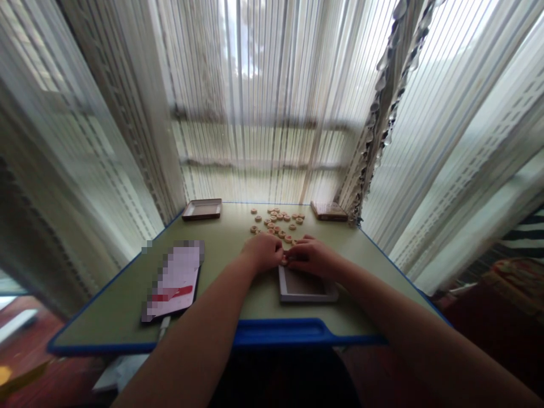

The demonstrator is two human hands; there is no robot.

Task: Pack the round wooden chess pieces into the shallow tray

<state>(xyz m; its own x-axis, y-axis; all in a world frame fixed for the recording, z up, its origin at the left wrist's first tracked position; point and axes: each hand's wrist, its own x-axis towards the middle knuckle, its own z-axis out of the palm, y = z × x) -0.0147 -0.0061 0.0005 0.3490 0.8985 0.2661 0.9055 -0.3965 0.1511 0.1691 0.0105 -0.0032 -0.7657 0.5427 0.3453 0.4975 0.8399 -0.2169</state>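
My left hand (264, 251), its fingers curled closed, meets my right hand (312, 256) over the far left corner of an open shallow white box (304, 297). A small round wooden piece (284, 260) shows between them, pinched by the fingertips of my right hand. Whatever the left fingers hold is hidden by the hand itself. Part of the box's brown inside shows below my right hand. Just beyond my hands, several similar round wooden pieces (278, 216) lie scattered on the pale green table (361, 266).
A shallow open tray or lid (202, 216) lies at the table's far left corner, and a flat brown box (328, 211) at the far right. Left of my arm rests a phone (176, 283) with a white cable (165, 326). Sheer curtains (263, 141) hang behind the table.
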